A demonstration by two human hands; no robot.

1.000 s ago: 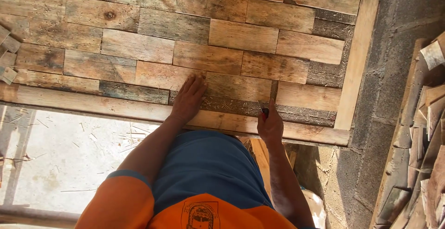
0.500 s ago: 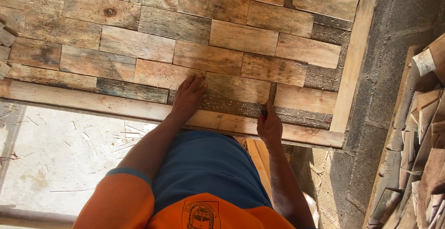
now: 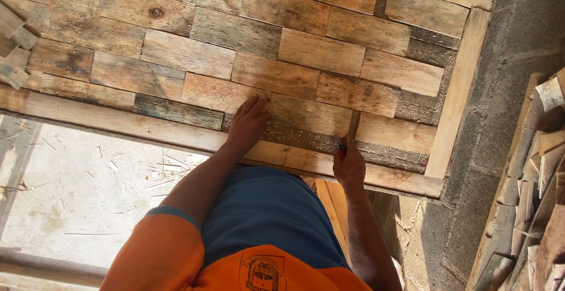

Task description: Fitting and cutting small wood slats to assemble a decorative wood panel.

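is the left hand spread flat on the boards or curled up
Spread flat. The left hand lies palm down with fingers extended on a wood plank of the panel, while the right hand pinches a small tool.

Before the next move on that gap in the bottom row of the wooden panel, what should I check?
1. Left hand flat on the plank: ok.
2. Right hand gripping the small tool: ok.
3. Tool tip at the dark gap between planks: ok.
4. Tool type and edge condition: cannot tell.
5. Bottom frame rail in place under both hands: ok.
6. Glue or fasteners in the gap: cannot tell.
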